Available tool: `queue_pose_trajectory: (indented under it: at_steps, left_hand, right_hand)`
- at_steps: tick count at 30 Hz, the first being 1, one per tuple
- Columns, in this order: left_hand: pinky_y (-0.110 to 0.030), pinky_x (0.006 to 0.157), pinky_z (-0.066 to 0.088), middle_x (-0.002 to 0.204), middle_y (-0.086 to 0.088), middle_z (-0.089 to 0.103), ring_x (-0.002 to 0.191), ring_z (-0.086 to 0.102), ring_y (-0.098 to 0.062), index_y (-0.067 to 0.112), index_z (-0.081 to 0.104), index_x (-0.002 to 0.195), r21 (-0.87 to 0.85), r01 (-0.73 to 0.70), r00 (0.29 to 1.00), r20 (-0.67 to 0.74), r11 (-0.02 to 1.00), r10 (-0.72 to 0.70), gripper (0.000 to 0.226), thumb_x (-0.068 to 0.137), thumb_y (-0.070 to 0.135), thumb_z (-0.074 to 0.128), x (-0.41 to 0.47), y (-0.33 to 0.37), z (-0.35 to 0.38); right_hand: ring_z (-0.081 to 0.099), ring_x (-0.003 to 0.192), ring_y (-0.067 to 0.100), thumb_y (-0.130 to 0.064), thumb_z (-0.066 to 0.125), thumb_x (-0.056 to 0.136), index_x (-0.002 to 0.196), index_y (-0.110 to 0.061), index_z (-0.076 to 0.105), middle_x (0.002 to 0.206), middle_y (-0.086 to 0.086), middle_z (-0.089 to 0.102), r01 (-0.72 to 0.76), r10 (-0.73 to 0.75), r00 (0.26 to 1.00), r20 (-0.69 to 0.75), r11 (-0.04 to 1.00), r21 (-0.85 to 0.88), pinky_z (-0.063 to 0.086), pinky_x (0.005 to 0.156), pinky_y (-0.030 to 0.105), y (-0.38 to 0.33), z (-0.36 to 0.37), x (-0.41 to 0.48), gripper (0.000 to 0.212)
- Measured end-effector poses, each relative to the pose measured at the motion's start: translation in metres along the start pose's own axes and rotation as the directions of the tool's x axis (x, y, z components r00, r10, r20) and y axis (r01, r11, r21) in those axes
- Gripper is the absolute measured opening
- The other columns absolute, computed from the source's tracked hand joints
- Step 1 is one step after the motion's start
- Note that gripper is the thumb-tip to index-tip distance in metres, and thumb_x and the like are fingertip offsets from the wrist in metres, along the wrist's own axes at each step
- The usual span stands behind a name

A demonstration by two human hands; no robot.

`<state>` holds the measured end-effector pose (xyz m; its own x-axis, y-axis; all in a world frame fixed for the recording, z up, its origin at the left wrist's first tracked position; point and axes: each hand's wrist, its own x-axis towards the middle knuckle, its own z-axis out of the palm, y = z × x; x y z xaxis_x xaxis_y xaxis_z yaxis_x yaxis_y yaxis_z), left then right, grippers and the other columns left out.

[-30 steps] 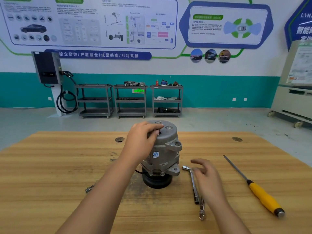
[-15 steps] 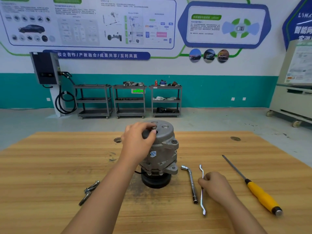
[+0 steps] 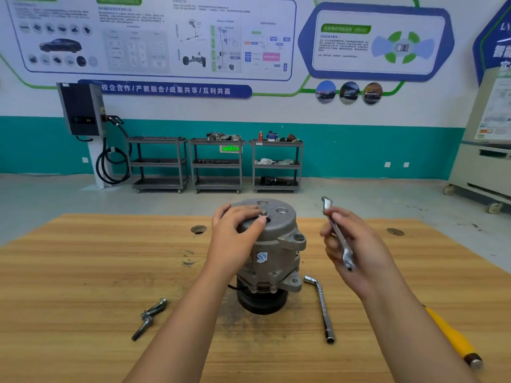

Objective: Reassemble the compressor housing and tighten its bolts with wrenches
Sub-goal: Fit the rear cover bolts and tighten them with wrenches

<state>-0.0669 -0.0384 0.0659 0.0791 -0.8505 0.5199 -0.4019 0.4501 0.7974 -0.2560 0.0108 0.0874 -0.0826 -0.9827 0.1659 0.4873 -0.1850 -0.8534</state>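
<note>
The compressor housing stands upright on its black pulley at the middle of the table, end cap up so the bolt seated in the top face can be reached from above. My left hand cups the cap from its 9 o'clock side, fingers curved over the rim and thumb tip just beside the bolt; I read that as bracing the body against the twist to come. At 3 o'clock, off the wood and apart from the housing, my right hand grips the flat wrench, fingers curled round its shank, upper end free and pointing to 12, likely being turned to find the right end. The socket wrench lies at 4 o'clock near the base, within reach. Two loose bolts wait at 8 o'clock, so fastening is unfinished. The screwdriver lies farther out at 4 o'clock.
</note>
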Motion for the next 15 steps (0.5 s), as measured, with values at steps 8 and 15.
queue_pose_trajectory:
  at_steps: [8, 15]
  left_hand:
    - [-0.022, 0.100, 0.016, 0.104, 0.035, 0.050, 0.122, 0.021, -0.001, 0.034, 0.065, 0.105, 0.021, 0.017, 1.000, -0.021, 1.000, -0.017, 0.019, 0.093, 0.026, 0.052, 0.000, -0.004, -0.001]
    - [-0.034, 0.107, 0.020, 0.108, 0.034, 0.050, 0.121, 0.020, 0.002, 0.045, 0.056, 0.096, 0.047, -0.044, 0.998, -0.043, 0.998, 0.046, 0.016, 0.092, 0.030, 0.053, -0.009, -0.001, 0.006]
  right_hand:
    - [0.064, 0.055, 0.010, -0.023, 0.055, 0.079, 0.078, -0.008, 0.070, 0.068, 0.004, 0.071, 0.055, -0.083, 0.976, 0.200, 0.989, 0.141, 0.044, 0.043, 0.016, -0.001, 0.033, 0.027, 0.021]
    - [0.045, 0.049, 0.007, -0.016, 0.049, 0.095, 0.081, -0.012, 0.058, 0.064, -0.002, 0.053, 0.192, -0.195, 0.979, 0.065, 0.980, 0.050, 0.035, 0.040, 0.017, 0.001, 0.049, 0.045, 0.017]
